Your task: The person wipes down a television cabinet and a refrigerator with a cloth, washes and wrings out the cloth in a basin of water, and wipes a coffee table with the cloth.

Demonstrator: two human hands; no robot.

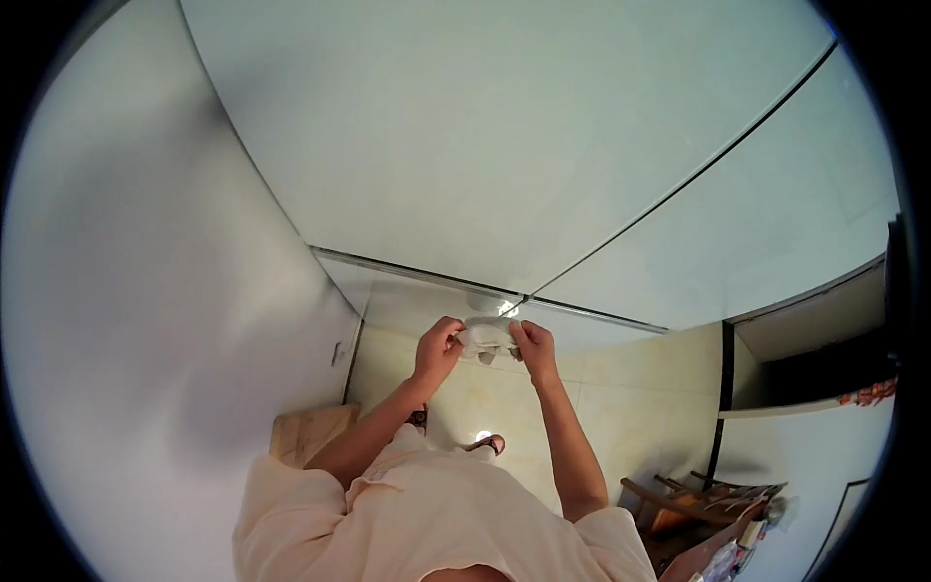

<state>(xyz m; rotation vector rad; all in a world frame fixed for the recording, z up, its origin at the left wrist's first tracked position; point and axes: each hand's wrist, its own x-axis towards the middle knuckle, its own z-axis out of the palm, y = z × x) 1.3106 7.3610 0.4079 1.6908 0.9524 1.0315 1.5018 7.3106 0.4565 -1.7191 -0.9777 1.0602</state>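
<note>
Between my two hands is a small pale crumpled cloth [488,338], held in front of my body at about waist height. My left hand [440,349] pinches its left end, with the fingers closed. At the right end, my right hand [535,347] is closed on the cloth in the same way. The cloth's lower edge hangs in loose folds. Behind it stand large pale glossy cabinet doors [504,145] with a dark seam between them.
A white wall or door [145,242] rises on the left, near a wooden piece [315,433]. On the right are an open shelf [786,409] and a wooden chair [679,509] with items on it. My feet stand on the tiled floor [621,388].
</note>
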